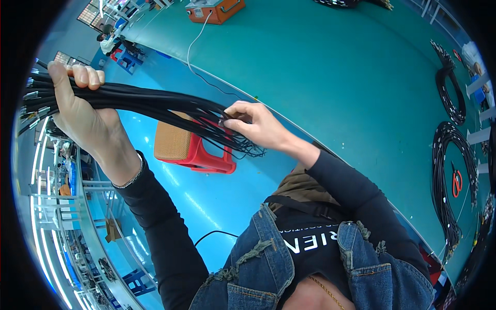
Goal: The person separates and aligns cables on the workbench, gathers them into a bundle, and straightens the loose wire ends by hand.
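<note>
A thick bundle of black cables point(150, 96) stretches across the upper left, held up in front of me. My left hand point(85, 101) is wrapped round it near the end where light-coloured, metallic-looking tips point(32, 95) fan out. At the bundle's other end the cables split into thin loose wires. There my right hand point(256, 124) is closed, fingertips pinched at the wires; a small shiny bit shows between thumb and fingers, too small to name.
A red stool point(206, 155) with a tan woven seat stands below the bundle. Along the right runs a green-topped table point(330, 77) with an orange box point(214, 10), its cord, coiled black cables point(439, 170) and red-handled scissors point(457, 183). A person point(109, 44) sits far left.
</note>
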A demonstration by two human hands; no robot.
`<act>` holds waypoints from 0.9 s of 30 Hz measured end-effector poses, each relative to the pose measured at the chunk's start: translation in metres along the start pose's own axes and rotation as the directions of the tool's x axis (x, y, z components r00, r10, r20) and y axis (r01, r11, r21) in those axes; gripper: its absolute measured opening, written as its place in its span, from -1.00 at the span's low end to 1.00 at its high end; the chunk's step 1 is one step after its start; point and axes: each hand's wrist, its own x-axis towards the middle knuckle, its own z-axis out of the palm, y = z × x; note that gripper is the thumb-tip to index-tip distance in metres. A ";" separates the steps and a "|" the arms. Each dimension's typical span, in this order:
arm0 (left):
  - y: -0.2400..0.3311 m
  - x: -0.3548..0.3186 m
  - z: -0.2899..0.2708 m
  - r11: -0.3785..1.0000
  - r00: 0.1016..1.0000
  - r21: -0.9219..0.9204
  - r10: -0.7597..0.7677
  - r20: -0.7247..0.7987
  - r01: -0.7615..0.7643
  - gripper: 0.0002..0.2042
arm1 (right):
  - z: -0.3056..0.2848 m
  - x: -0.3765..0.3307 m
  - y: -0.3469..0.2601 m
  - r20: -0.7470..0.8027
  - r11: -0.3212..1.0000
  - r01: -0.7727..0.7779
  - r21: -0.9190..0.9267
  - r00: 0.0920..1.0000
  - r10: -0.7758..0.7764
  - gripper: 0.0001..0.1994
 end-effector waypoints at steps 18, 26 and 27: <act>-0.024 -0.008 0.006 0.998 0.996 0.063 0.008 -0.085 -0.002 -0.79 | 0.024 -0.006 0.003 -0.067 0.991 0.055 -0.126 0.996 -0.064 -0.77; -0.042 -0.017 0.005 0.977 0.979 0.206 0.089 -0.184 -0.050 -0.78 | 0.004 0.000 0.014 0.084 0.989 0.030 -0.143 0.996 -0.018 -0.82; -0.043 -0.016 -0.005 0.952 0.970 0.298 0.135 -0.203 -0.071 -0.78 | 0.001 -0.002 0.002 0.098 0.990 0.031 -0.135 0.995 -0.017 -0.82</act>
